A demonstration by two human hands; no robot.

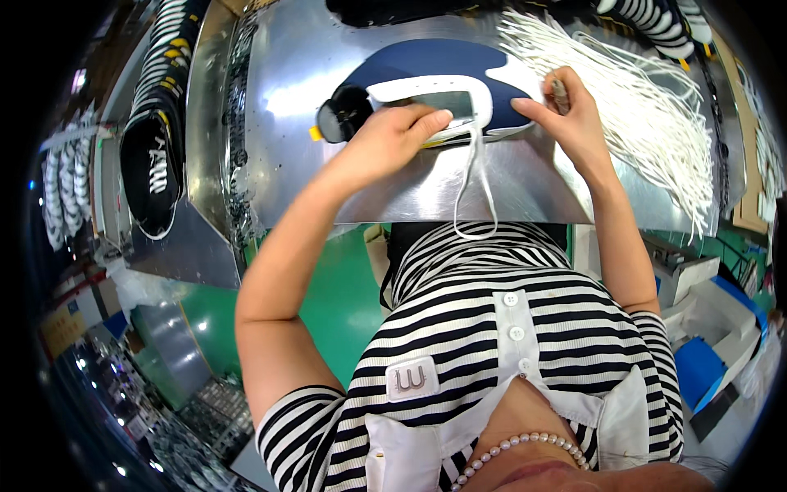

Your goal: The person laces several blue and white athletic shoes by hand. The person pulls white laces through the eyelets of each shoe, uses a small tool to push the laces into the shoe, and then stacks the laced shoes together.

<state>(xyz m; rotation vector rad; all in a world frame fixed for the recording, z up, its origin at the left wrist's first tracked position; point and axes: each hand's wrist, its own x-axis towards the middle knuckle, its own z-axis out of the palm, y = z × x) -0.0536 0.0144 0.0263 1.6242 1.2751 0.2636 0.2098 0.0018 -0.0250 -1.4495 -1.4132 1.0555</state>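
Note:
A navy shoe upper with a white lace stay lies on its side on the metal table. Its black-lined collar and a small yellow tab point left. From the toe end of the stay a white shoelace hangs in a loop over the table's front edge. My left hand grips the near side of the upper at the opening, thumb on the stay. My right hand is at the toe end, fingers curled round a small brown stub-like tool, its thumb tip against the upper.
A heap of white shoelaces spreads over the right of the metal table. Black-and-white shoes stand in a row along the left side. More dark shoes sit at the far right, and a black item at the far edge.

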